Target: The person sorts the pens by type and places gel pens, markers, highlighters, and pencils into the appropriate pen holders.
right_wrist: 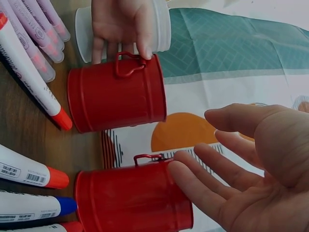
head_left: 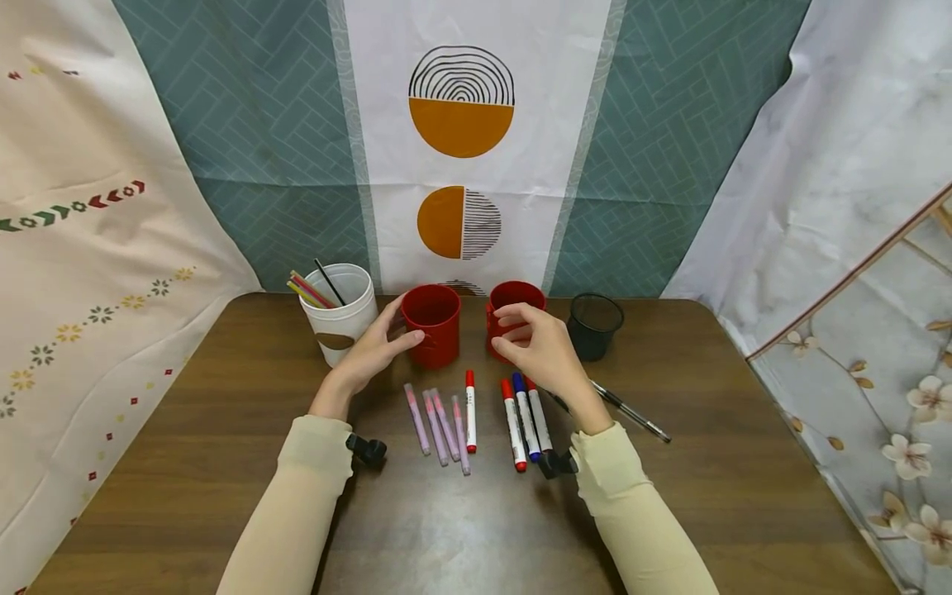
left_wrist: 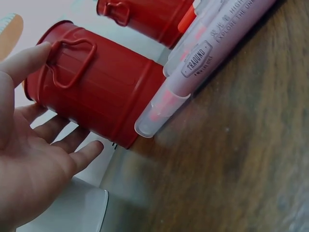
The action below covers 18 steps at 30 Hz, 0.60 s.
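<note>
My left hand (head_left: 370, 351) is at the left side of the left red mug (head_left: 437, 340), its thumb at the wire-like handle (left_wrist: 91, 53) near the rim. The other fingers reach along the mug's side, loosely spread, as the left wrist view shows. Over the front of the second red mug (right_wrist: 130, 200) is my right hand (head_left: 546, 351), covering much of it in the head view. Its fingers are loosely bent with nothing between them, and the fingertips overlap that mug's rim in the right wrist view. Both mugs stand upright.
A white cup (head_left: 359, 318) with several coloured sticks stands left, a black mesh cup (head_left: 591, 340) right. In front lie several pale purple highlighters (head_left: 439, 426), a red-capped marker (head_left: 471, 417), more markers (head_left: 513, 426) and a pen (head_left: 632, 411). A patterned cloth (head_left: 461, 178) hangs behind.
</note>
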Tool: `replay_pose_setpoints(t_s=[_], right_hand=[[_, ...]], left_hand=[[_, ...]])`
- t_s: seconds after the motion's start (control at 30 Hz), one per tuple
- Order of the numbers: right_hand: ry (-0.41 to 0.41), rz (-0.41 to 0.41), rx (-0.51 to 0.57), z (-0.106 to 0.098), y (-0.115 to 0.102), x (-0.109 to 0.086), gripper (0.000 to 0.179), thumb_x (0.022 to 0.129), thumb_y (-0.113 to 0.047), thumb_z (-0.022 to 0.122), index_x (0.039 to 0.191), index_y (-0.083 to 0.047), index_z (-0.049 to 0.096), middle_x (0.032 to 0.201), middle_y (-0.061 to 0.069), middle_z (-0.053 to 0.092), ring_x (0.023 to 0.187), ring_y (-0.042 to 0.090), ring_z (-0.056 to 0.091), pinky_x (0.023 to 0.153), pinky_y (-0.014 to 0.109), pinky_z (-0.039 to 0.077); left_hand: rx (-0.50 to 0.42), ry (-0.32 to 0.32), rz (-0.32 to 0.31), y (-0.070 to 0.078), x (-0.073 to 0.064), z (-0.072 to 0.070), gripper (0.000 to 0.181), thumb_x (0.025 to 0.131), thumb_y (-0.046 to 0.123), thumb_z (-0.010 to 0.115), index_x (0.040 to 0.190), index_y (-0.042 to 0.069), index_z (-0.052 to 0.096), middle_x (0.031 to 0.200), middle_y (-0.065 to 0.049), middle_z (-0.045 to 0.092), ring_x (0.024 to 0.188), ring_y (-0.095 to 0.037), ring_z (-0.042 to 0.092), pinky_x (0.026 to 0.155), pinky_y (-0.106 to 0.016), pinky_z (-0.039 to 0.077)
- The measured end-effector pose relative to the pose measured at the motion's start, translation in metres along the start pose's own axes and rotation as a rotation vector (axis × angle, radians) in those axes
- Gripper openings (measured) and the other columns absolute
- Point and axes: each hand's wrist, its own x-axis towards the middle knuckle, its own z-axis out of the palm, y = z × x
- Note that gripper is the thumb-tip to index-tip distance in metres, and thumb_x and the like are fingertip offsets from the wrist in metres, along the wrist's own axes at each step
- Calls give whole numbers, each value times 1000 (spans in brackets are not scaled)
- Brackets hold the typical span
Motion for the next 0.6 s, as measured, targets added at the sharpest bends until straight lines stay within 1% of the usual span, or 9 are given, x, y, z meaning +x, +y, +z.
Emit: replay_pose_setpoints(t_s=[0.17, 0.3, 0.47, 0.6], right_hand=[[-25, -4, 5, 4, 2, 0, 38, 95, -7, 79, 131, -2, 68, 121, 20, 73, 97, 29, 76, 86, 43, 64], [-49, -13, 3, 8, -2, -1, 38, 95, -7, 79, 130, -2, 69, 120, 20, 73, 97, 29, 76, 86, 42, 64], [-91, -34, -30, 16, -5, -2, 35, 94, -7, 80, 127, -5, 70, 116, 13, 74, 94, 25, 75, 83, 37, 64], [-143, -37, -51, 26, -8, -4, 33, 94, -7, 80, 126, -6, 71, 115, 9, 74, 92, 23, 73, 81, 33, 63]], left_hand=[[-6, 10, -13, -1, 0, 1, 80, 105, 22, 66, 171, 22, 21, 171, -10, 33, 158, -35, 26, 127, -61, 26], [-5, 15, -21, -1, 0, 1, 80, 105, 23, 66, 171, 23, 21, 171, -10, 33, 158, -36, 26, 127, -61, 26], [-14, 17, -27, -3, 0, 1, 78, 106, 23, 64, 171, 23, 21, 171, -9, 33, 158, -35, 27, 128, -60, 25], [-22, 16, -29, -3, 0, 1, 77, 107, 22, 63, 171, 23, 21, 170, -10, 33, 157, -35, 27, 128, -59, 25]])
